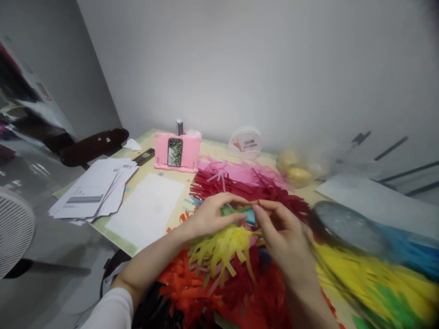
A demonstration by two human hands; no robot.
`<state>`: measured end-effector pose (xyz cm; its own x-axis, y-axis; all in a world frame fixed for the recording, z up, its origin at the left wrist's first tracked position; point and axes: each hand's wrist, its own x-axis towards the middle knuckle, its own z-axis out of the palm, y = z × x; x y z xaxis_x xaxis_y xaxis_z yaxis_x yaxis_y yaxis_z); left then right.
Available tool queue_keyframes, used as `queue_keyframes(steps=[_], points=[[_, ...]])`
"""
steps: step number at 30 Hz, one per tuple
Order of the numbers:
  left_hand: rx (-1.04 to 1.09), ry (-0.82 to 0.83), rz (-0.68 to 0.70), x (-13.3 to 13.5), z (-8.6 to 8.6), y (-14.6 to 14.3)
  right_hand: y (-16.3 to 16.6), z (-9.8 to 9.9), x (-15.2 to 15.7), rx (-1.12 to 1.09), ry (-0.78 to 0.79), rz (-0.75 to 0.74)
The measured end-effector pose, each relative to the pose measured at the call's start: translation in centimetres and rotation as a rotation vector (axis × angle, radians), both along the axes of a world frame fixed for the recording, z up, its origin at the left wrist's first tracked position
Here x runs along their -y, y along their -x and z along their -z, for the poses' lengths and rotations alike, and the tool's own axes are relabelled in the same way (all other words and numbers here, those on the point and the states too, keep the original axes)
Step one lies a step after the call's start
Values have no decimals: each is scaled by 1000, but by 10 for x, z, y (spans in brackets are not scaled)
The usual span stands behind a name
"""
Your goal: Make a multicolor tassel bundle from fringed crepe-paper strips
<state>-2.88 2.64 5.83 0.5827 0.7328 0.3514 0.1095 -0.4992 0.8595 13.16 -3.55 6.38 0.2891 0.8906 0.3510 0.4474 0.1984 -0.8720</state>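
Head view: left fingers (231,221) pinch green strip (236,210); right fingers (264,219) apparently grip its end.

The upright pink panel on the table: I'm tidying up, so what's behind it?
Over the top of the pink panel, a dark, white-topped object and a pale item show behind it. Their lower parts, and anything shorter there, are covered; I can't identify either.

Pale grey wall (219,59) behind table (214,148); grey floor (63,240), white fan (13,233) at left.
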Motion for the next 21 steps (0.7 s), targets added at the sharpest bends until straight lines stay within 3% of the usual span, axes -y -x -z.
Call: queue_keyframes(steps=[8,16,21], points=[[223,151,-139,-4,2,0,-2,9,11,-251,25,17],[143,131,-112,0,-2,1,-2,11,10,-166,118,-78],[160,124,-153,0,-1,0,1,5,12,-271,132,-119]])
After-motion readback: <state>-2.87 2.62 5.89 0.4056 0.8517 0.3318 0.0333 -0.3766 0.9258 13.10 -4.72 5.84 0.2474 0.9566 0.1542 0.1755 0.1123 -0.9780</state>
